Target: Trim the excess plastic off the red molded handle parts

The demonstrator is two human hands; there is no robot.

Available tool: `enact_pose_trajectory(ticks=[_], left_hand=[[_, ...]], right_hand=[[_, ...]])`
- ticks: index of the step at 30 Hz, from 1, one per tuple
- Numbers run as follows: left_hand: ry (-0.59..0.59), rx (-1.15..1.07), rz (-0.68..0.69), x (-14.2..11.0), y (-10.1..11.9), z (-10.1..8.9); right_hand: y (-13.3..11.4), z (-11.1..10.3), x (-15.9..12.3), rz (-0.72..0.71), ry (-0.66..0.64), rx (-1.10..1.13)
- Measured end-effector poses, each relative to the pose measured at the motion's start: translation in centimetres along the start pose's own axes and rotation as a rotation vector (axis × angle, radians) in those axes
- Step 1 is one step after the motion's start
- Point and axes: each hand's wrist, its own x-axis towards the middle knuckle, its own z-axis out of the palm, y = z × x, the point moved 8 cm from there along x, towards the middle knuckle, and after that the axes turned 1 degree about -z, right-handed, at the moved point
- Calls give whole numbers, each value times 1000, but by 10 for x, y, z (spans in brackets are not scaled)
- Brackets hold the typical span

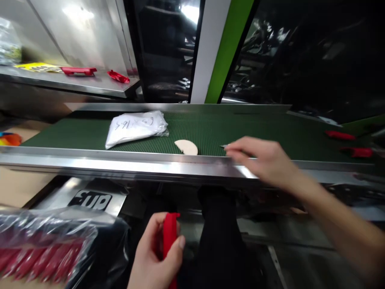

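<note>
A long red plastic part (170,233) is gripped by my left hand (156,253), fingers and thumb wrapped around it, low in front of my lap. My right hand (258,158) hovers at the near metal rail of the green conveyor belt (207,124). Its thumb and index finger pinch a small pointed metal tool (224,146); only the tip shows, so its kind is unclear. To the left of that tip, a cream half-round piece (187,147) lies on the belt by the rail.
A white plastic packet (135,127) with handwriting lies on the belt. Red parts (339,135) rest at its right end. More red parts (78,71) sit on the metal shelf (105,86). Bagged red parts (45,259) fill a box at lower left. A machine with a green post (230,52) stands behind.
</note>
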Motion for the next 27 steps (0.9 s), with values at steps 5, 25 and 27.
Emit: enact_pose_trajectory(ticks=[5, 25, 27], left_hand=[[-2, -149, -159, 0, -19, 0], [-111, -337, -255, -7, -32, 5], [-115, -345, -264, -3, -37, 2]], right_hand=[[112, 24, 15, 195, -171, -176], [75, 34, 32, 45, -102, -242], [35, 46, 55, -46, -120, -175]])
